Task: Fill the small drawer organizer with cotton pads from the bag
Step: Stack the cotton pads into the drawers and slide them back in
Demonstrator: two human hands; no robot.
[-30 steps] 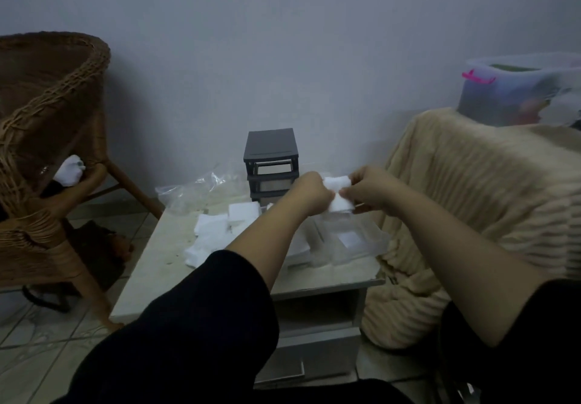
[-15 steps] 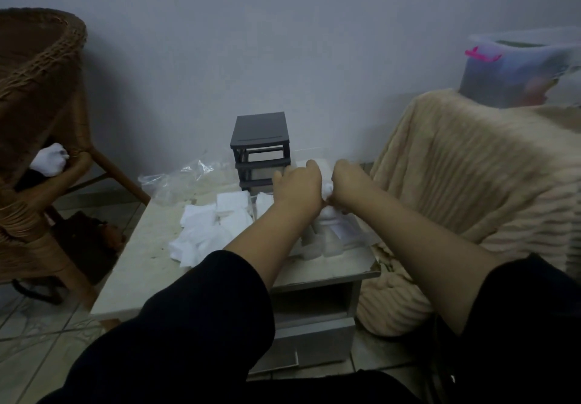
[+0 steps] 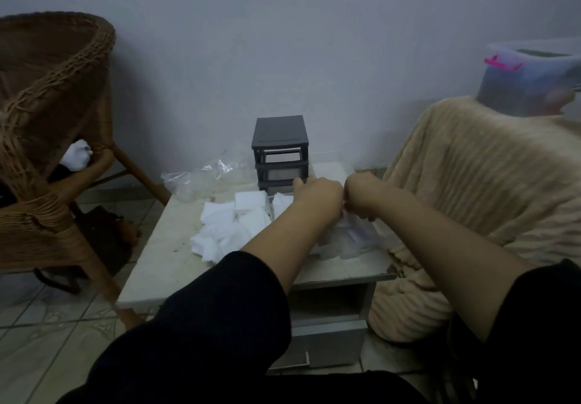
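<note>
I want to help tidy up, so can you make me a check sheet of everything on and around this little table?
Surface: small pale table, speckled with marks.
Job's things: dark drawer organizer upright at the back, top slot looks empty; clear drawer out on the table below the hands; clear bag crumpled at the back left.
Clutter: loose white cotton pads heaped left of the hands.
Grippers: left hand and right hand side by side above the clear drawer, fingers curled; what they hold is hidden.
Cables: nothing seen.
Surroundings: wicker chair on the left, beige blanket on the right, plastic box with a pink latch above it, tiled floor.
</note>
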